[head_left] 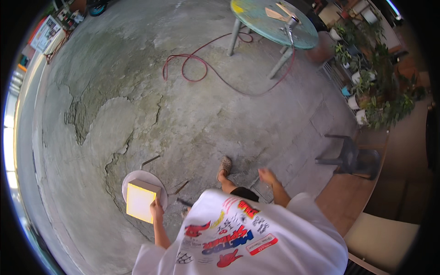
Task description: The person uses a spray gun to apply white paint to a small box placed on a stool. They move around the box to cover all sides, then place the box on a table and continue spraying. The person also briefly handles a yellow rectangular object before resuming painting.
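Smooth, matt-looking box (141, 201), rough, cracked concrete floor (275, 123), matt cloth shirt (243, 229).

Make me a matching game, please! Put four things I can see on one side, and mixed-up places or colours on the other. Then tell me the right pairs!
Things:
1. box
2. hose
3. round table
4. plants

Places and colours:
A. mostly green on top, with some yellow
B. in white pots, on the right side of the picture
C. held in the left hand
D. dark red, looping over the floor

Right pairs: 1-C, 2-D, 3-A, 4-B.
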A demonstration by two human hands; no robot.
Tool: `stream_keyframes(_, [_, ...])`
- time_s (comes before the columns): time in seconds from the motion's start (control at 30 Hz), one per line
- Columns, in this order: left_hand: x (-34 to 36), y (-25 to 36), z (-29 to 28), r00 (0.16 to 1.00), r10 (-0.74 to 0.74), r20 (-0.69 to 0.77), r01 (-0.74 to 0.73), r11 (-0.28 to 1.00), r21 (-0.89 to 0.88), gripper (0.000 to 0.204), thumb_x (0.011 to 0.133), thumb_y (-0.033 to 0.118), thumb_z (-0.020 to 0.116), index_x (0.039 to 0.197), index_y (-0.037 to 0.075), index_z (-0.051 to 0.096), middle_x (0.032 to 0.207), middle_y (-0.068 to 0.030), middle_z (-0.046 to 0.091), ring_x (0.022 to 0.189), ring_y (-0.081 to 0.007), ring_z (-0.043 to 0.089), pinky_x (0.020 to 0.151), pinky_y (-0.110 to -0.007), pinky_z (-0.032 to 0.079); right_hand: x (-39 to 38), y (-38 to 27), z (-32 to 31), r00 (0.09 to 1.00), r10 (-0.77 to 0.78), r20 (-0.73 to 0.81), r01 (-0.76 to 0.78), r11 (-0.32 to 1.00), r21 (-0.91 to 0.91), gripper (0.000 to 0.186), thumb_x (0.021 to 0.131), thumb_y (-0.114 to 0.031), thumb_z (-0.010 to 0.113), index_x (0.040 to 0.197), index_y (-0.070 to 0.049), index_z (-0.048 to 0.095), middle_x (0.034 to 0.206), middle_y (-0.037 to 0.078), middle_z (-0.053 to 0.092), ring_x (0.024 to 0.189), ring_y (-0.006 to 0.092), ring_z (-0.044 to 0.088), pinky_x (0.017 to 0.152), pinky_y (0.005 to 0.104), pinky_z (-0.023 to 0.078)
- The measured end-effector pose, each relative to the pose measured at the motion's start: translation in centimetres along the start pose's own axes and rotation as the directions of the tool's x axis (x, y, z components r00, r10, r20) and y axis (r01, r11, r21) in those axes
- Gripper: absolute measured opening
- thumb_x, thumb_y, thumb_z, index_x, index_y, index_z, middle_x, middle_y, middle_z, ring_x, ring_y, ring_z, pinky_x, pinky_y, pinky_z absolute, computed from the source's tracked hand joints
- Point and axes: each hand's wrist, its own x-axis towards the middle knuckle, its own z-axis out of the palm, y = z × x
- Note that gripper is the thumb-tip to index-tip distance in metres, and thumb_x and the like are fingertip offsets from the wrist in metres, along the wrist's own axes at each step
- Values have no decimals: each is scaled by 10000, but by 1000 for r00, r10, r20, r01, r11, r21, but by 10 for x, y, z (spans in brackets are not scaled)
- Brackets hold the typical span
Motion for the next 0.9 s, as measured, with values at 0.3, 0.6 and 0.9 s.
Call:
stream_keyframes(0.3, [27, 86, 183, 926, 156, 343, -301, 855, 423, 466, 956, 437, 646, 804, 3, 725, 651, -95, 648, 550, -183, 592, 520, -368, 457, 101, -284, -214, 922, -254, -293, 336, 901, 276, 436, 1033, -389, 604, 1203, 11, 641, 985, 77, 719, 775, 155, 674, 755, 305, 538])
stream_keyframes(0.6, [74, 108, 302, 937, -320, 143, 161, 756, 635, 367, 969, 405, 601, 964, 59, 724, 667, -73, 645, 590, -192, 630, 507, -436, 509, 241, -331, -379, 890, -203, -409, 331, 904, 271, 388, 1031, -321, 610, 1231, 10, 623, 1076, 88, 704, 903, 144, 666, 820, 309, 534])
stream_keyframes(0.9, [179, 462, 502, 939, 306, 156, -341, 881, 329, 611, 988, 503, 586, 707, -38, 572, 600, -85, 474, 628, -132, 462, 602, -382, 448, 440, -420, -574, 741, -413, -529, 433, 897, -93, 549, 965, -403, 705, 1319, -6, 568, 1182, 157, 682, 1069, 269, 671, 926, 376, 526])
